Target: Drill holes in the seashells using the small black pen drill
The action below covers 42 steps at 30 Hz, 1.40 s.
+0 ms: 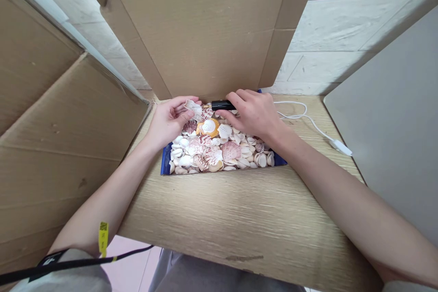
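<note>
Left hand: we see the left hand (169, 121) pinching a whitish shell (193, 107) between thumb and fingers, above the far left part of the shell pile.
Right hand: we see the right hand (253, 112) wrapped around a black pen-like tool (222, 105), its slim tip pointing left at the whitish shell; whether they touch, we cannot tell.
Shell pile: loose shells (232, 151), white, striped and orange, fill a blue tray (165, 159) on the worktop (219, 210), in front of an upright cardboard panel (205, 32).
Yellow tag: on the black cable (75, 264) at lower left we find a yellow tag (103, 238) with dark print, too small to read surely.
Black band: white marks show on the black band (48, 262) by the left sleeve; we cannot read them.
White cord: beside the right forearm, we see a white cord (303, 116) with an unlettered-looking inline piece (340, 147).
</note>
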### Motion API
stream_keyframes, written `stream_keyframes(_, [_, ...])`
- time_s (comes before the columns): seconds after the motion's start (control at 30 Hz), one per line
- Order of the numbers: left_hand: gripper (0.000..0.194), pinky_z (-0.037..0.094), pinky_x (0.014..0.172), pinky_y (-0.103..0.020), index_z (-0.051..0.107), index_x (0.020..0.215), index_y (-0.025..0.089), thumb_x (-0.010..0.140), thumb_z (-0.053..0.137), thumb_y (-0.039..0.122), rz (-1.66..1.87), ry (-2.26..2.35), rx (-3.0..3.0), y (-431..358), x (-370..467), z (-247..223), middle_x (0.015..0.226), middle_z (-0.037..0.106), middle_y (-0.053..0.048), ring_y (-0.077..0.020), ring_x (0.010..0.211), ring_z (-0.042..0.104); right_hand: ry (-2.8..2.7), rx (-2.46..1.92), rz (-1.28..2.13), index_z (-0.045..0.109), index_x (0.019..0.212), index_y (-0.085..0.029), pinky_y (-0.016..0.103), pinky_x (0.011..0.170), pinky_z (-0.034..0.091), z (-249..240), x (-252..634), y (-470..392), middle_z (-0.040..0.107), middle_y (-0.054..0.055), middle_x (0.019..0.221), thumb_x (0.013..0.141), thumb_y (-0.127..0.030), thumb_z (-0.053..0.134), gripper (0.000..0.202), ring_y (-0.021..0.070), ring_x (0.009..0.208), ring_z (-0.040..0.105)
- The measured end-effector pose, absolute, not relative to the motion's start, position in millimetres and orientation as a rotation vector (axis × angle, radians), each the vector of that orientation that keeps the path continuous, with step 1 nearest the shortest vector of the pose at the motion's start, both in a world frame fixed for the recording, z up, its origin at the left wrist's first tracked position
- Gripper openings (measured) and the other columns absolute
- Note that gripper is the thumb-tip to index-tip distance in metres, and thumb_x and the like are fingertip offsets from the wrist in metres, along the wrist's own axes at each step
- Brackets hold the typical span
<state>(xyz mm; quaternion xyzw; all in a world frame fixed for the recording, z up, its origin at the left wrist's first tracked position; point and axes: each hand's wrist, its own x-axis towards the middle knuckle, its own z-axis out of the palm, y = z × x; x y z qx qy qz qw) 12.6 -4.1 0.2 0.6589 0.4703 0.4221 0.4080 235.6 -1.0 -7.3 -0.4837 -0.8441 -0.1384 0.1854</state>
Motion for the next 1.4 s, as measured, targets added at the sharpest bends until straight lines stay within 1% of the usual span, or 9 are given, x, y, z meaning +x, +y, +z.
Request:
stream_keyframes(0.1, [0.030,0.054,0.092,-0.037,0.068,0.108,0.017,0.077,0.069,0.020,1.051,1.212,1.684,-4.2,13.1,1.2,0.111,0.072,-0.009,-0.0228,0.104,0.067,-2.368,-1.305,-0.438,0.060,0.094,-0.014,0.031,0.060,0.025,-6.9,236.3,0.8,0.062,0.009,0.082,0.095,-0.052,0.033,0.046,0.0212,0.077,0.052])
stream_keyframes(0.2, [0.030,0.056,0.084,-0.033,0.068,0.107,0.017,0.078,0.069,0.023,1.001,1.229,1.740,-4.1,12.1,1.8,0.108,0.073,-0.009,-0.0217,0.098,0.069,-2.335,-1.219,-0.503,0.058,0.102,-0.016,0.035,0.071,0.032,-7.1,238.2,2.9,0.063,0.010,0.092,0.096,-0.048,0.034,0.041,0.0236,0.086,0.051])
stream_keyframes(0.3, [0.033,0.057,0.076,-0.031,0.068,0.110,0.018,0.079,0.070,0.029,0.934,1.223,1.770,-4.2,10.0,1.6,0.105,0.074,-0.009,-0.0207,0.090,0.070,-2.284,-1.147,-0.544,0.057,0.108,-0.017,0.037,0.079,0.033,-8.2,240.0,4.5,0.062,0.011,0.105,0.097,-0.045,0.034,0.038,0.0250,0.097,0.049])
stream_keyframes(0.4, [0.037,0.056,0.074,-0.030,0.068,0.112,0.018,0.079,0.070,0.033,0.899,1.209,1.753,-4.9,8.3,1.7,0.103,0.074,-0.009,-0.0207,0.087,0.070,-2.258,-1.126,-0.549,0.057,0.110,-0.016,0.038,0.082,0.033,-9.3,240.8,5.5,0.061,0.012,0.109,0.097,-0.045,0.033,0.039,0.0251,0.100,0.048])
stream_keyframes(0.63, [0.036,0.056,0.067,-0.029,0.068,0.113,0.017,0.080,0.068,0.031,0.834,1.210,1.757,-6.1,7.7,4.0,0.102,0.074,-0.008,-0.0205,0.083,0.069,-2.325,-1.278,-0.360,0.062,0.107,-0.014,0.034,0.073,0.034,-10.2,239.2,6.3,0.064,0.011,0.096,0.093,-0.052,0.038,0.047,0.0236,0.088,0.052])
stream_keyframes(0.77, [0.037,0.057,0.069,-0.031,0.068,0.112,0.017,0.079,0.068,0.031,0.843,1.217,1.732,-5.9,8.2,4.3,0.100,0.075,-0.008,-0.0217,0.084,0.070,-2.366,-1.416,-0.220,0.066,0.099,-0.015,0.031,0.059,0.025,-9.2,237.0,4.0,0.067,0.009,0.087,0.093,-0.054,0.033,0.052,0.0203,0.075,0.055])
stream_keyframes(0.9, [0.036,0.057,0.071,-0.031,0.068,0.110,0.016,0.078,0.069,0.031,0.867,1.226,1.696,-5.8,9.2,4.5,0.105,0.074,-0.009,-0.0233,0.090,0.069,-2.429,-1.476,-0.158,0.066,0.092,-0.015,0.031,0.055,0.018,-8.1,236.6,2.4,0.069,0.008,0.084,0.094,-0.055,0.024,0.057,0.0181,0.066,0.055])
stream_keyframes(1.17, [0.036,0.058,0.075,-0.031,0.068,0.112,0.014,0.078,0.069,0.027,0.871,1.202,1.665,-5.7,9.6,4.2,0.107,0.074,-0.010,-0.0243,0.094,0.070,-2.369,-1.362,-0.261,0.064,0.082,-0.015,0.030,0.055,0.019,-8.2,237.4,2.6,0.064,0.007,0.074,0.093,-0.058,0.028,0.057,0.0157,0.064,0.052])
stream_keyframes(1.4, [0.039,0.058,0.069,-0.030,0.068,0.111,0.013,0.077,0.070,0.031,0.876,1.177,1.656,-5.1,8.6,3.9,0.108,0.073,-0.010,-0.0250,0.092,0.070,-2.324,-1.153,-0.496,0.064,0.088,-0.014,0.030,0.059,0.026,-10.5,240.1,3.8,0.062,0.006,0.075,0.094,-0.054,0.034,0.051,0.0169,0.069,0.050])
